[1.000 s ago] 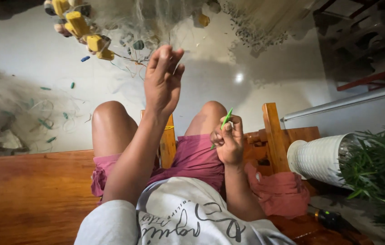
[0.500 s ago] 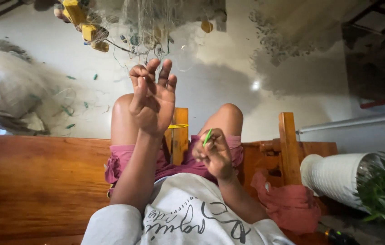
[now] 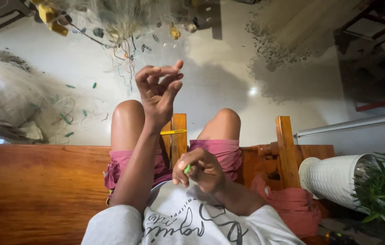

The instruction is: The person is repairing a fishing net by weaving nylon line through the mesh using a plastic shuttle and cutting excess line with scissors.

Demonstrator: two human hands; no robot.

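the left hand (image 3: 158, 93) has curled from flat and spread into a pinching grip, thumb meeting fingertips, seemingly on fine net line too thin to see. the right hand (image 3: 201, 170) has dropped toward the lap, closed around the green netting needle (image 3: 186, 169).

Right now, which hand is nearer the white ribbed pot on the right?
Right. The right hand, closed around a small green tool, sits low over the lap, closer to the pot. The left hand is raised higher and further left.
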